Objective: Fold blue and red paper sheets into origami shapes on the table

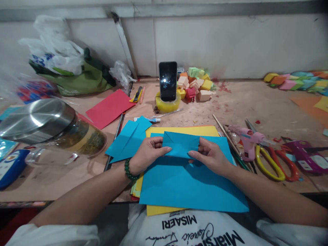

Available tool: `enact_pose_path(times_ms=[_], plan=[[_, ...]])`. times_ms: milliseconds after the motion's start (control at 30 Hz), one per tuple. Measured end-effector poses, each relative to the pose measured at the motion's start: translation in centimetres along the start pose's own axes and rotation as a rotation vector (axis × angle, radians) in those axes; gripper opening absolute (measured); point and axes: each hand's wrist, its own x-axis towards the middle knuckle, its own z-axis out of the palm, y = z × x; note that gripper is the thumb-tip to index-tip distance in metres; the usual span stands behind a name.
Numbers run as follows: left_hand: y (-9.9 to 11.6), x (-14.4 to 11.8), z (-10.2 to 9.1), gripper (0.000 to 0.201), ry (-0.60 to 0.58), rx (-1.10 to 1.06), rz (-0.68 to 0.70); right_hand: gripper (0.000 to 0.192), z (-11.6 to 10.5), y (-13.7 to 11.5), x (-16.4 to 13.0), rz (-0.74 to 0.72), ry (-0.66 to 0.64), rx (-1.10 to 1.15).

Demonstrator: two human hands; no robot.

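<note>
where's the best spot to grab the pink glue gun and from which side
Probably by its handle. The pink glue gun lies flat on the table, right of the right hand, with the barrel pointing right toward the purple tool and the handle toward the near edge. Come from above on the near side, clear of the scissors beside it.

Even, soft indoor light from above, colours bright, faint shadows under the hands on the blue paper (189,184), glare on the steel lid (38,119) and phone (167,81), wide-angle bending at the edges, left and right margins blurred, centre sharp
</note>
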Motion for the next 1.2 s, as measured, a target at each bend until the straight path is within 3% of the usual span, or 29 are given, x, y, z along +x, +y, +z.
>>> enact_pose_path(times_ms=[167,400,833,1200], plan=[[0.05,0.06,-0.02,0.036,0.011,0.034,0.010,0.056,0.25,-0.20,-0.02,-0.005,0.022,-0.011],[0.27,0.11,0.08,0.034,0.024,0.007,-0.027,0.038,0.09,0.18,-0.16,-0.004,0.017,-0.054],[0.39,0.00,0.19,0.038,0.024,-0.050,-0.107,0.045,0.23,0.22,0.05,-0.014,0.053,-0.067],[0.02,0.01,0.06,0.037,0.047,0.042,-0.022,0.037,-0.22,-0.16,-0.19,0.013,0.004,-0.111]])
